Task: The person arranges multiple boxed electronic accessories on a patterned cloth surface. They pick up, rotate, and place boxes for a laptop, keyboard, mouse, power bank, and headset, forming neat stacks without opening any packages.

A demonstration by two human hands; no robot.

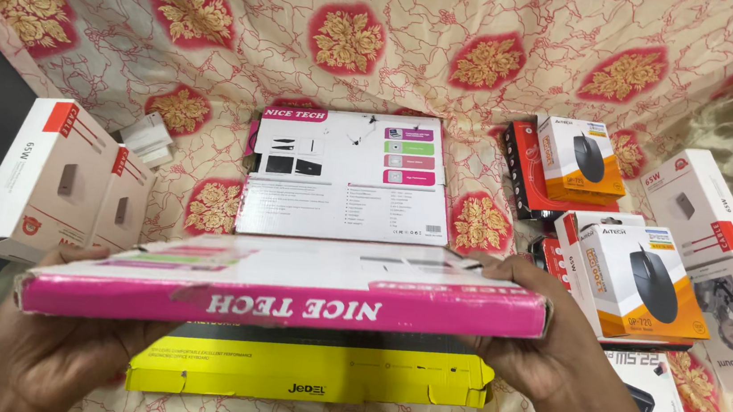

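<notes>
Near the viewer, above a yellow box point(310, 373), the left hand point(48, 354) and right hand point(533, 338) clasp the ends of a pink box point(286, 292) held level; keeping both grips even should stop it tipping toward the mouse boxes point(641, 282) at right.

left hand point(57, 346) palm-up, fingers curled, gripping; right hand point(533, 338) clasped, thumb on top; forearms low

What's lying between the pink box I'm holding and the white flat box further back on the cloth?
Nothing: in the head view, only bare floral cloth shows between the pink box and the white flat box.
</notes>
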